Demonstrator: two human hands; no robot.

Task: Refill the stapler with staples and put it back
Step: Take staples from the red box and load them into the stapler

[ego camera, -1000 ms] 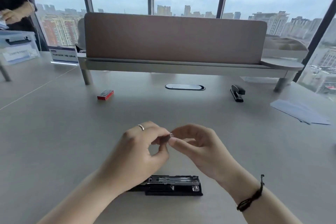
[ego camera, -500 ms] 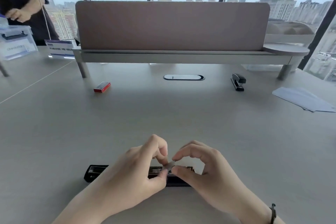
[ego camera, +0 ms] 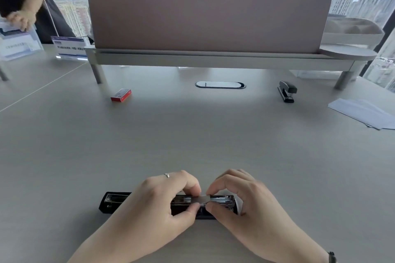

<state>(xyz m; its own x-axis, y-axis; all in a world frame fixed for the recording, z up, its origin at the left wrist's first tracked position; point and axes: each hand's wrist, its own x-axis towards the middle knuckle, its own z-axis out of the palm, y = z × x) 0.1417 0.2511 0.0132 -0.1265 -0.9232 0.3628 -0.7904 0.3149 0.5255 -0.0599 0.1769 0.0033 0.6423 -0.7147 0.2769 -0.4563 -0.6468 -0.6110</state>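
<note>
A black stapler [ego camera: 115,200] lies opened flat on the desk near me, its metal staple channel facing up. My left hand [ego camera: 162,203] and my right hand [ego camera: 241,196] meet over the channel. Both pinch a short silver staple strip [ego camera: 202,199] between thumb and forefinger, and the strip rests on the channel's right half. The middle of the stapler is hidden under my left hand. A red staple box [ego camera: 121,95] lies far off at the back left.
A second black stapler [ego camera: 286,91] stands at the back right, near white paper sheets [ego camera: 363,113]. A raised shelf with a brown screen [ego camera: 207,21] spans the back. A cable grommet [ego camera: 220,85] sits in the desk. Another person [ego camera: 23,6] stands at far left.
Both hands have come down from above the desk to the open stapler, bringing the staple strip onto its channel. The view tilted down and closer.
</note>
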